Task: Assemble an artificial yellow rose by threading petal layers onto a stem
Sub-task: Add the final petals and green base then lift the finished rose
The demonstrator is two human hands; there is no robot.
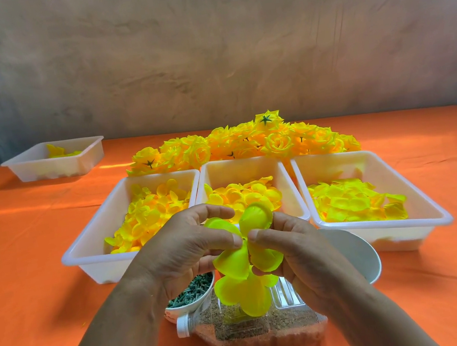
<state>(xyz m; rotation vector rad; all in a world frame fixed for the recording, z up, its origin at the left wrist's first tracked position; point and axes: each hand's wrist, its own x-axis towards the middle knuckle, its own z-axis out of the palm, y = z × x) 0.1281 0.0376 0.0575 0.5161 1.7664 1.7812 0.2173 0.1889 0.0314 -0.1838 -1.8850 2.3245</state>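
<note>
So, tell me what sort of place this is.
Probably a craft worktable for artificial flowers: white trays of sorted yellow petals, a pile of finished roses behind them, and a bowl of green stems.

You hold a petal layer (pixel 231 262) of thin matt cloth; the trays (pixel 96 266) before you are smooth white plastic, the table cover (pixel 29 276) matt orange cloth.

one head-worn view, forward and down, close over the hands (pixel 238 248), table (pixel 27 262) beyond
</note>
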